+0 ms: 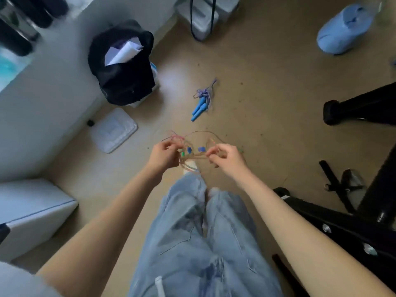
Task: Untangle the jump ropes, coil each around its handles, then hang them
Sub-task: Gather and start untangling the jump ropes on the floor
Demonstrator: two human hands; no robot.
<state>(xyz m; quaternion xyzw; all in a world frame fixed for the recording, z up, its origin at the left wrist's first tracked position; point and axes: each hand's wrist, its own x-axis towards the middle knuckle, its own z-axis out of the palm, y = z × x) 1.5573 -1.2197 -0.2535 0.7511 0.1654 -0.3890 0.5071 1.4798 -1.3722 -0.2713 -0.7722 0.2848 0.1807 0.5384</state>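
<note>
Pinching a tangled, thin multicoloured jump rope [194, 146] between them, left hand [164, 154] and right hand [225, 157] held its strands above the tan floor [257, 93]. Second jump rope, blue handles with purple cord [201, 103], lay farther off, near a black bag [124, 67].

Left hand [164, 154] and right hand [225, 157] raised, fingers pinched
</note>
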